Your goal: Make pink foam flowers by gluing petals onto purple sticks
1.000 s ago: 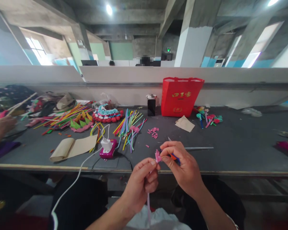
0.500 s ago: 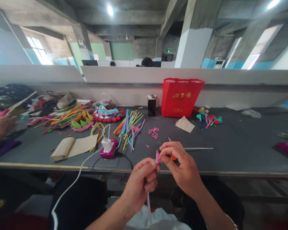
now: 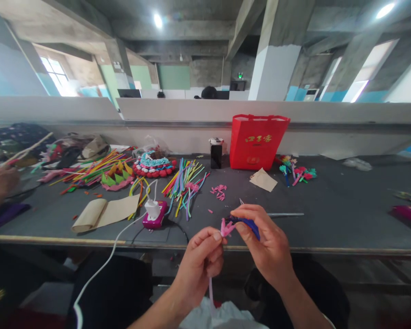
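Observation:
My left hand [image 3: 199, 262] pinches a pale pink pipe cleaner stem [image 3: 211, 294] that hangs down toward my lap, with a small pink flower [image 3: 225, 227] at its top. My right hand [image 3: 264, 242] is closed beside the flower, its fingertips touching the pink petals, and it grips a blue-handled tool [image 3: 248, 223] that looks like scissors. Both hands hover just in front of the table's near edge [image 3: 89, 239].
On the dark table lie coloured pipe cleaners [image 3: 184, 181], a pink glue gun [image 3: 154, 214] with a white cord, brown paper [image 3: 104, 211], a red bag [image 3: 258, 141], finished flowers [image 3: 296, 172] and a round flower piece [image 3: 154, 164]. Another person's hand [image 3: 0, 180] works at the far left.
My right hand has turned slightly, so the blue handle now shows between its fingers. The pink flower stays pinched between both hands.

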Action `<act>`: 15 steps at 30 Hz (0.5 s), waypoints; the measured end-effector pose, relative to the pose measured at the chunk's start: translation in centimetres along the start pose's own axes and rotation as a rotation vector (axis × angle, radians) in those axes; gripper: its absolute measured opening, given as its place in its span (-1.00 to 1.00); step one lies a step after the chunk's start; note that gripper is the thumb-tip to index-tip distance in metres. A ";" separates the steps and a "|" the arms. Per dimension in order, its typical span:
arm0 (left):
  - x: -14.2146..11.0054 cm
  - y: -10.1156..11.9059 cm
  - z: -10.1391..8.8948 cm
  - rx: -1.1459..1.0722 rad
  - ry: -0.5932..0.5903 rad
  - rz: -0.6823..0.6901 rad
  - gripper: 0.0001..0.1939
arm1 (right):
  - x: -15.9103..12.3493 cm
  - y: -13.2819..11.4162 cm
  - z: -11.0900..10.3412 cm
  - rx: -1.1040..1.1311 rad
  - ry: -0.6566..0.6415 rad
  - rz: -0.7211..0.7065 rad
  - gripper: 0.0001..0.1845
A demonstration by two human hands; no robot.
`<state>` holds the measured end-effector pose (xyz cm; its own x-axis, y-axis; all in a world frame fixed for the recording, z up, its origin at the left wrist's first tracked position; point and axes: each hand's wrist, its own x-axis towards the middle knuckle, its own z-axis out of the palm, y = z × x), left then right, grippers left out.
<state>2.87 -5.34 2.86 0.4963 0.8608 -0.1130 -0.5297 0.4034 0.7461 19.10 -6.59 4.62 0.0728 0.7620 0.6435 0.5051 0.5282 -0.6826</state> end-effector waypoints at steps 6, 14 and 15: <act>-0.2 0.1 0.2 0.048 0.074 0.099 -0.77 | -1.4 -0.3 -0.2 0.140 0.149 0.122 -0.88; -0.1 0.1 0.1 0.134 0.135 0.179 -0.74 | -2.5 -0.4 0.8 0.147 0.048 0.118 -0.82; 0.0 0.2 0.0 0.137 0.137 0.184 -0.74 | -2.5 -0.2 1.0 0.155 0.043 0.119 -0.81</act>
<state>2.73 -5.28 3.04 0.2976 0.9535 -0.0481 -0.5000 0.1986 0.8430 17.98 -8.24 2.83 0.1622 0.8075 0.5671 0.3530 0.4892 -0.7976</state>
